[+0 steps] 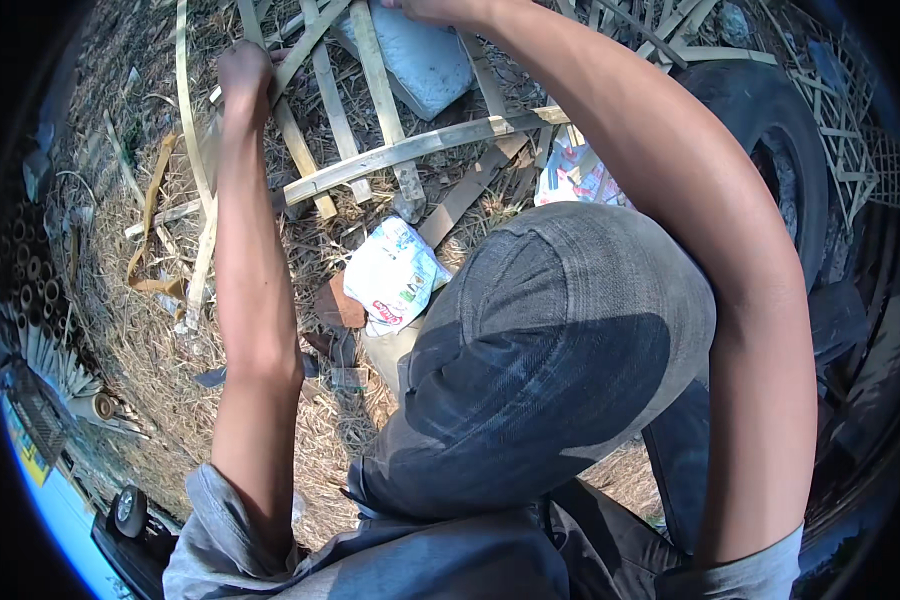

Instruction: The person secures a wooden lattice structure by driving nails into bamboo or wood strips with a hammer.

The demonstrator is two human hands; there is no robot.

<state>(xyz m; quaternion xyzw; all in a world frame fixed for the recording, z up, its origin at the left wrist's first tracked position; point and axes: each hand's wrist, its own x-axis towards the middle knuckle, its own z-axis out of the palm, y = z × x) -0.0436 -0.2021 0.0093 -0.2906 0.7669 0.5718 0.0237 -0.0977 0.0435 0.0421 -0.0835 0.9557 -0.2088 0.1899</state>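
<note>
My left hand [245, 75] is closed in a fist around a pale bamboo strip [305, 55] that slants across others at the upper left. Several more flat strips [375, 85] fan out over the ground, crossed by a long curved strip [410, 150]. My right arm reaches far forward, and only the lower edge of my right hand [435, 8] shows at the top of the picture. Its fingers are mostly cut off there. Close to that hand, under the strips, lies a pale grey block [425, 65]. My bent knee [590, 270] rises between the arms.
A printed white packet [395, 275] lies left of my knee, another wrapper [575, 175] beyond it. A black tyre [780, 150] stands at the right, with a woven lattice [860, 150] behind. Stacked hollow canes [35, 270] are far left; a vehicle wheel [130, 510] shows lower left.
</note>
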